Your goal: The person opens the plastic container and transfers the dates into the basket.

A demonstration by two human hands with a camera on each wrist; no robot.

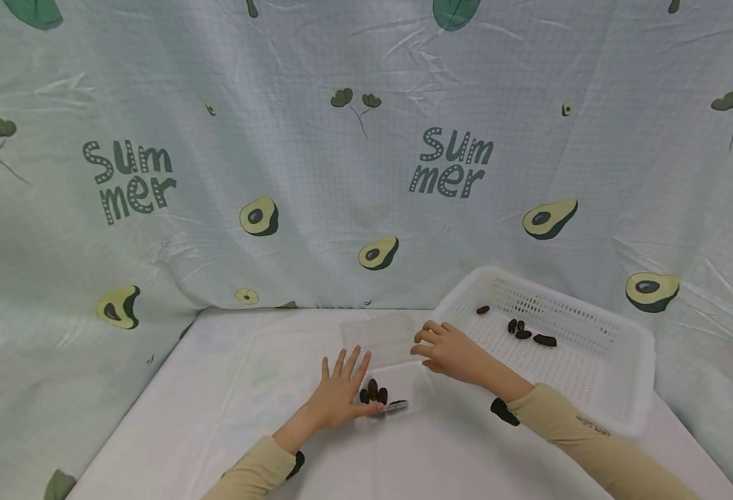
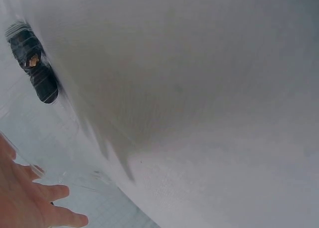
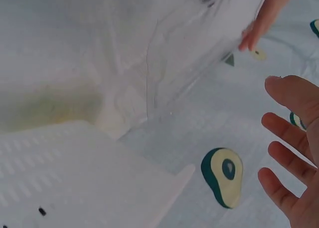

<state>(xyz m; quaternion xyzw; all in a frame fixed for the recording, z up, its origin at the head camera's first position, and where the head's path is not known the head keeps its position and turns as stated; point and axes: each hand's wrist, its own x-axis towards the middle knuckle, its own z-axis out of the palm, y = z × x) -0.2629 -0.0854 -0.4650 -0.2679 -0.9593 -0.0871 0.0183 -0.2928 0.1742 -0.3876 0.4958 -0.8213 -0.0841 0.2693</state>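
Observation:
A clear plastic box (image 1: 418, 383) lies on the white table, its transparent lid (image 1: 382, 335) folded back behind it. Several dark brown oval pieces (image 1: 373, 390), looking like dates, sit in its left part. My left hand (image 1: 334, 399) rests at the box's left side, fingers spread and straight, thumb along the front rim near a printed label (image 1: 395, 408). At the lid's right edge hovers my right hand (image 1: 452, 354), its fingers apart and loosely bent around nothing in the right wrist view. Through clear plastic, dark pieces (image 2: 34, 63) show in the left wrist view.
A white perforated basket (image 1: 622, 378) stands to the right, close to my right forearm. Several dark brown pieces (image 1: 521, 332) lie on its floor. Behind the table (image 1: 216, 389) hangs a pale curtain (image 1: 316, 160) printed with avocados.

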